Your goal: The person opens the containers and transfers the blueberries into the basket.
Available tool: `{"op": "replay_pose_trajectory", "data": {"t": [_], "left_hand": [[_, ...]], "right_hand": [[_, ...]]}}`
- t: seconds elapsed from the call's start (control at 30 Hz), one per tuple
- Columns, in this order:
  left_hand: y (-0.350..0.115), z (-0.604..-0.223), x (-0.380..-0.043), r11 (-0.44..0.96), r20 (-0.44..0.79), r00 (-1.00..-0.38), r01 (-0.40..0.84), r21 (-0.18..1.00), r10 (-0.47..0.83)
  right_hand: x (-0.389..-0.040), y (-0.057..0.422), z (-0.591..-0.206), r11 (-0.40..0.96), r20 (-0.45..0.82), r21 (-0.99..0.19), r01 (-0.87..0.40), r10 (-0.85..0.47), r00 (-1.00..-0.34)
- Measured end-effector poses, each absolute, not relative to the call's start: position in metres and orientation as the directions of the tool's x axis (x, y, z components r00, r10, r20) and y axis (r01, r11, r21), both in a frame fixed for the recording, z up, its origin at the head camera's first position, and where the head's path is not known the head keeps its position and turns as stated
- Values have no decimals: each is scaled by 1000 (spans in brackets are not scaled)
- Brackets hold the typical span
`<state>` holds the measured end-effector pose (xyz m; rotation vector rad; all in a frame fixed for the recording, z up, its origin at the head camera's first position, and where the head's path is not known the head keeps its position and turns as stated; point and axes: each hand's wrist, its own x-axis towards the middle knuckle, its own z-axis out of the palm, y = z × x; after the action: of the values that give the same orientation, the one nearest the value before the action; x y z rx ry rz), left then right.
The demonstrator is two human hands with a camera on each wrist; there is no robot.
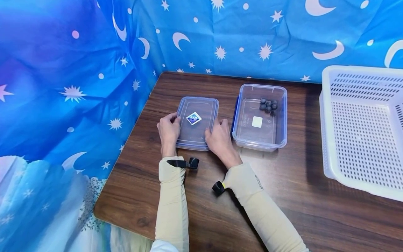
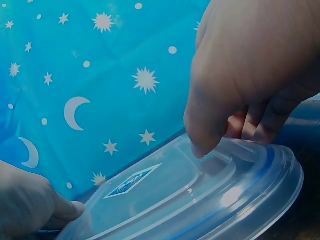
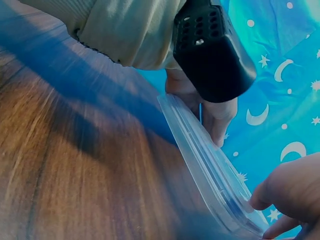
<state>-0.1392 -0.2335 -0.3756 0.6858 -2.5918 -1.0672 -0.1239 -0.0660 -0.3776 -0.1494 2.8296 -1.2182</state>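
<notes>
A clear rectangular lid (image 1: 192,135) with a blue seal and a blue-and-white diamond sticker (image 1: 193,118) lies at the left part of the table. My left hand (image 1: 169,130) grips its left edge, thumb by the rim. On the opposite edge, my right hand (image 1: 218,136) holds the rim between thumb and curled fingers. Seen from the left wrist, the right hand's thumb presses on the top of the lid (image 2: 165,192). The right wrist view shows the lid (image 3: 200,160) edge-on; whether it touches the wood there I cannot tell.
Right of the lid stands a clear plastic box (image 1: 247,129), uncovered, with several small dark round fruits (image 1: 268,105) in its far right corner. A white perforated basket (image 1: 329,140) stands farther right. Blue star-patterned cloth (image 1: 201,38) hangs behind the wooden table (image 1: 141,196).
</notes>
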Motion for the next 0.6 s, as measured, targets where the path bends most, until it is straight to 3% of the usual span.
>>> {"op": "replay_pose_trajectory", "data": {"t": [0.4, 0.6], "left_hand": [[-231, -387, -140, 605, 31, -849, -350, 715, -528], [-229, -392, -142, 579, 41, -831, -350, 737, -554]], "right_hand": [[-122, -71, -383, 730, -25, -681, -60, -105, -994], [-122, -74, -393, 752, 56, -649, -112, -99, -993]]}}
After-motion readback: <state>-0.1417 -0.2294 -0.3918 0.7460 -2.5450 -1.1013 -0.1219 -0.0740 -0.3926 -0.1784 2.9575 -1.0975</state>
